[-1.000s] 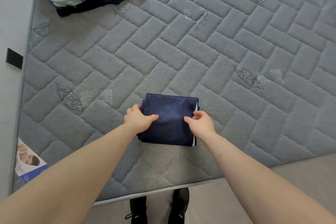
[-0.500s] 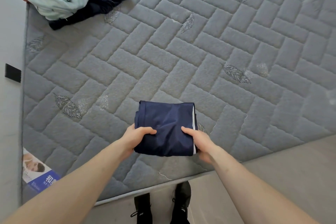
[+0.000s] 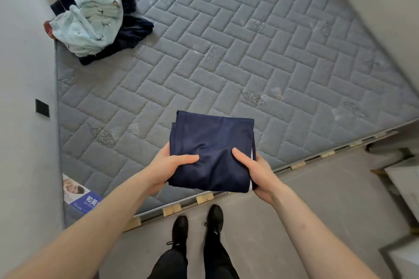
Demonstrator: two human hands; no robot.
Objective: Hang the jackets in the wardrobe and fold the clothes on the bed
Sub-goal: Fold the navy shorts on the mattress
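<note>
Folded navy garment (image 3: 212, 152) at lower centre of frame, above bed (image 3: 272, 56) edge | gripped by left hand (image 3: 169, 171) and right hand (image 3: 255, 171), thumbs on top | unfolded clothes pile (image 3: 97, 18) upper left on bed

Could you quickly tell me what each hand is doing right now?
Left hand: grips the folded navy garment.
Right hand: grips the same garment's other side.
</note>
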